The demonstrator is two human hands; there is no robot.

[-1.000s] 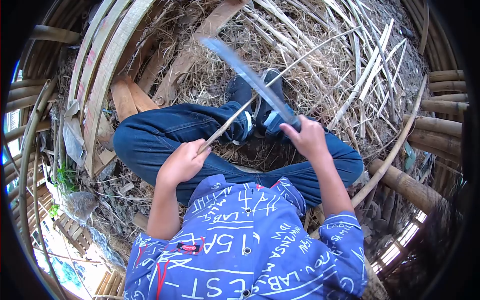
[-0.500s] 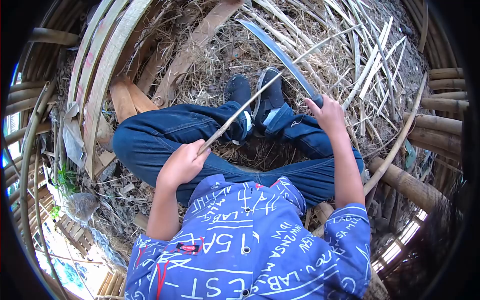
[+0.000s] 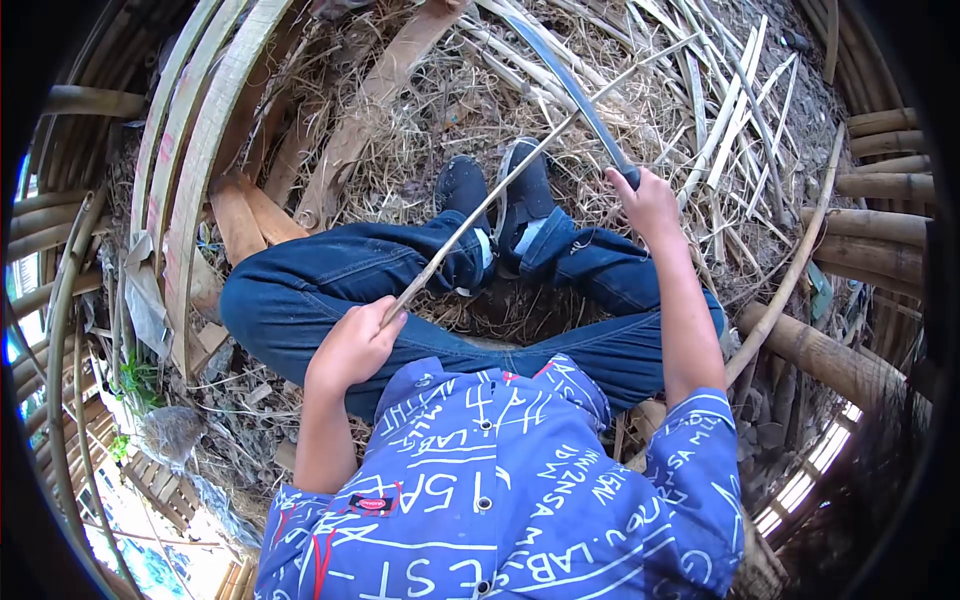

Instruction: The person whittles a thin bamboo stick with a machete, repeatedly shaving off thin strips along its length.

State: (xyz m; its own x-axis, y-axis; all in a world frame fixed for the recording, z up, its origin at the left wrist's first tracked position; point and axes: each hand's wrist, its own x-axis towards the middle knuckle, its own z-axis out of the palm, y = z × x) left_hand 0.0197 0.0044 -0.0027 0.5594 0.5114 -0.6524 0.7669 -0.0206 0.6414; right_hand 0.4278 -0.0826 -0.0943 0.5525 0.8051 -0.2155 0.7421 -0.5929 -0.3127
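My left hand (image 3: 356,345) is closed around the near end of a thin bamboo stick (image 3: 482,212), just above my bent knee. The stick slants up and away to the right, past my dark shoes (image 3: 525,178). In my right hand (image 3: 652,205) is the dark handle of a long machete (image 3: 572,88), my fingers wrapped round it. Its narrow, slightly curved blade points forward and to the left, and it crosses the stick near the stick's far part.
Bamboo strips (image 3: 735,110) and dry shavings (image 3: 400,150) cover the ground ahead. Long planks (image 3: 205,130) lean at the left. A thick bamboo pole (image 3: 830,360) lies at the right, and bamboo slat walls (image 3: 885,185) curve around both sides.
My right hand and the machete have moved slightly forward, the blade sliding farther along away from me. My left hand and the stick have shifted a little toward me and left.
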